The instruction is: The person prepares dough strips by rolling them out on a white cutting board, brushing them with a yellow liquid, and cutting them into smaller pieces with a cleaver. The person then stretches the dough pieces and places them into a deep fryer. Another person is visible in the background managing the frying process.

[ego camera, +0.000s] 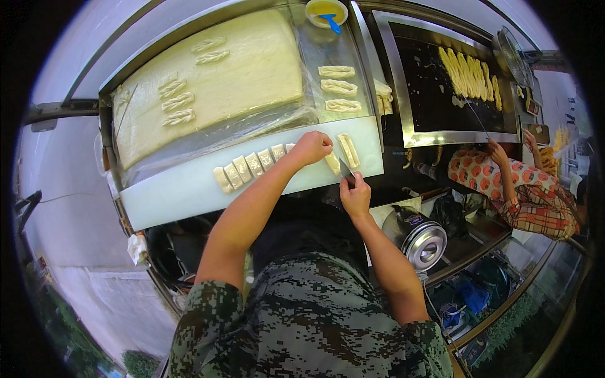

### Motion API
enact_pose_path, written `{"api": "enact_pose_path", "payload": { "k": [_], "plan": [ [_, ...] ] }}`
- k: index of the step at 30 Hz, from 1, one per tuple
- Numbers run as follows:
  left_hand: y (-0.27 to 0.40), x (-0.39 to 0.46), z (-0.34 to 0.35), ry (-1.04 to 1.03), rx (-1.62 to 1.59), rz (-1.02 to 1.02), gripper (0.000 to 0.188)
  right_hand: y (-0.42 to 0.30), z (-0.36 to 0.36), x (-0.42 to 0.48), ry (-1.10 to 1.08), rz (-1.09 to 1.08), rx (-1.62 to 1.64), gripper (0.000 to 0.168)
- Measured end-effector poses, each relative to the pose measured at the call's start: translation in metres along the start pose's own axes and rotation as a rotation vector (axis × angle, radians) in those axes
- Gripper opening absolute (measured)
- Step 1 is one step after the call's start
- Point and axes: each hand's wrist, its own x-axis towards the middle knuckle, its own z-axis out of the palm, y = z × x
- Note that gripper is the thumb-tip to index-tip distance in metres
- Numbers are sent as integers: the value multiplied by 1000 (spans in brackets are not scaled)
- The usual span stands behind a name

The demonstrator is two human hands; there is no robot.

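My right hand [356, 194] grips a knife [347, 171] by its handle, its blade beside a strip of dough [332, 163] on the white cutting board [170, 203]. Over the strip's upper left end is my left hand [314, 147], fingers curled; whether they hold anything cannot be seen. Another dough strip [349, 150], with a groove along it, lies just right of the blade. Left of my hands a row of cut dough pieces [254, 164] lies side by side, partly hidden by my left forearm.
Beyond the board lie a large dough slab [236, 66] with twisted pieces on it, several shaped pieces [338, 88], and a bowl [326, 8] with a blue brush [332, 21]. Right, a co-worker's hand [497, 152] holds a thin stick over a fryer [411, 138] with dough sticks [468, 75].
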Motion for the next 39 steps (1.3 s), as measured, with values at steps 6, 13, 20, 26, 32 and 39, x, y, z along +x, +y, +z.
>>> {"api": "enact_pose_path", "payload": {
  "k": [6,13,20,26,32,39],
  "plan": [
    [-6,-1,3,97,-44,-19,22,0,8,9,-59,-60,-101,12],
    [-15,0,3,217,-122,-76,18,-26,15,28,-307,123,-456,14],
    [-1,3,-3,303,189,-51,12,-49,21,58,-468,149,-555,21],
    [-23,-34,-48,495,220,32,18,22,-13,-35,25,121,95,15],
    [-55,-81,-65,325,495,58,10,42,-15,-56,-54,212,149,17],
    [-11,-112,-46,511,65,81,13,17,-12,-25,-15,88,189,14]
  ]
}}
